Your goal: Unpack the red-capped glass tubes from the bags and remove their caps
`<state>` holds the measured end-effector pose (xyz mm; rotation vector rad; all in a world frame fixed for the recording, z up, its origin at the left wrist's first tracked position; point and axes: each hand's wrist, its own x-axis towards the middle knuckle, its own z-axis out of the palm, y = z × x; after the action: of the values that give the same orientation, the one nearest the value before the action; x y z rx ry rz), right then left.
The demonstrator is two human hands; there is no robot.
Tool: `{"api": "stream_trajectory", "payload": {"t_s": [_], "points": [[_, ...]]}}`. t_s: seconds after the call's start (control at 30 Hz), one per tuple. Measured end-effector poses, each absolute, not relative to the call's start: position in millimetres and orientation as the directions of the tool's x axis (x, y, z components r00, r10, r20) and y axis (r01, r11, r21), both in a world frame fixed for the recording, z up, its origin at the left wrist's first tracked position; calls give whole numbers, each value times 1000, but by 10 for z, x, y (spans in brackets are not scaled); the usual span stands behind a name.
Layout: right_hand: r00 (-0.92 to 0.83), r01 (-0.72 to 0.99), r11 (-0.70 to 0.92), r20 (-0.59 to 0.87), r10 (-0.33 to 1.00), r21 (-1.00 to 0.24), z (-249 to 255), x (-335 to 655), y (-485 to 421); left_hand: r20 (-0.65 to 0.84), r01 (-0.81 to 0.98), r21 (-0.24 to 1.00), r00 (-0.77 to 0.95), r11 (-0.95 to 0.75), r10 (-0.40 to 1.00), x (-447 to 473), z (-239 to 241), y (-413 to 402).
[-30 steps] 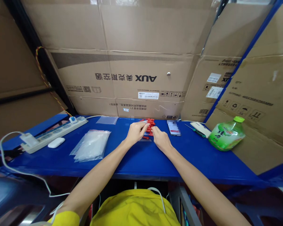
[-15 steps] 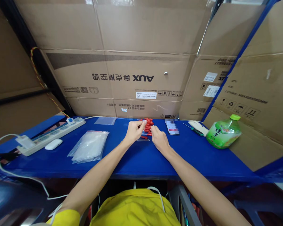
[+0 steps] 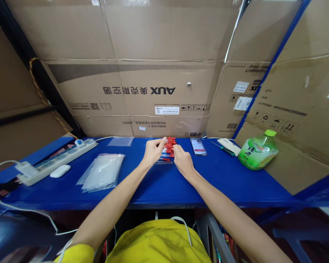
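Note:
A pile of clear pens with red caps [image 3: 169, 146] lies between my hands at the back middle of the blue table, caps pointing right. My left hand [image 3: 154, 150] is closed at the left side of the pile, thumb and forefinger pinched around red-capped pens; the palm hides their other ends. From the right, my right hand [image 3: 183, 160] bends its closed fingers against the cap ends; whatever is in them is hidden. Nearest to me, a clear pen without a visible red cap [image 3: 163, 162] lies crosswise just below the pile.
Clear plastic bags [image 3: 102, 172] lie stacked on the left, with another flat bag [image 3: 121, 141] behind. A power strip [image 3: 57, 162] and white case [image 3: 60, 171] are farther left. At right are a phone [image 3: 199, 147], a green screwdriver [image 3: 227, 150] and a green bottle [image 3: 257, 150].
The view has shifted slightly. My right fingers look a little straighter along the caps, and more of the red caps shows between my hands. The pile stays in place.

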<state>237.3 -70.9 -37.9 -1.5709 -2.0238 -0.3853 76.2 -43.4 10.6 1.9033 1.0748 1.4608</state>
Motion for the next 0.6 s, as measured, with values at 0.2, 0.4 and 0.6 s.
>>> {"api": "stream_trajectory", "payload": {"t_s": [0.2,0.4,0.6], "points": [[-166,957,275,609,776,-89,-395,2379,-697,532,246,805,103,-540,840,776,74,-412],[-166,964,260,638,752,-56,-407,2345,-716,546,253,785,147,-565,825,773,77,-410],[-193,961,275,662,724,-21,-421,2379,-719,614,406,541,409,-737,676,632,87,-355]]}}
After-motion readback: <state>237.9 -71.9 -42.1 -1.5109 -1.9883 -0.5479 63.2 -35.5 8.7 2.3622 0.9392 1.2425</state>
